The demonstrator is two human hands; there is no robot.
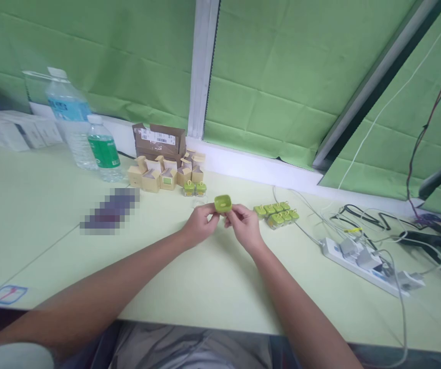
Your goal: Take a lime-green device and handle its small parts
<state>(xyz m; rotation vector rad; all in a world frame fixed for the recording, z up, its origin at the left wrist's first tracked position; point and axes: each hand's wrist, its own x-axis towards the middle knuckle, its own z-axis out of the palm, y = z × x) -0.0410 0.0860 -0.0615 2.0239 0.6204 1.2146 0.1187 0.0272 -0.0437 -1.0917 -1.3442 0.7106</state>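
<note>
My left hand (pixel 200 223) and my right hand (pixel 245 225) meet over the middle of the pale green table (pixel 213 277). Between their fingertips they pinch a small green square cap-like piece (pixel 222 203), held just above the tabletop. To the right of my right hand lies a cluster of several similar green pieces (pixel 277 213). Beyond my left hand stand two small jars with green lids (pixel 195 188) and several small tan cartons (pixel 166 174).
A brown cardboard box (pixel 160 139) sits behind the cartons. Two water bottles (pixel 89 130) stand at the back left, white boxes (pixel 13 130) farther left. A power strip (pixel 370 264) with plugs and tangled cables lies at the right. A blurred patch (pixel 109 210) lies left of centre.
</note>
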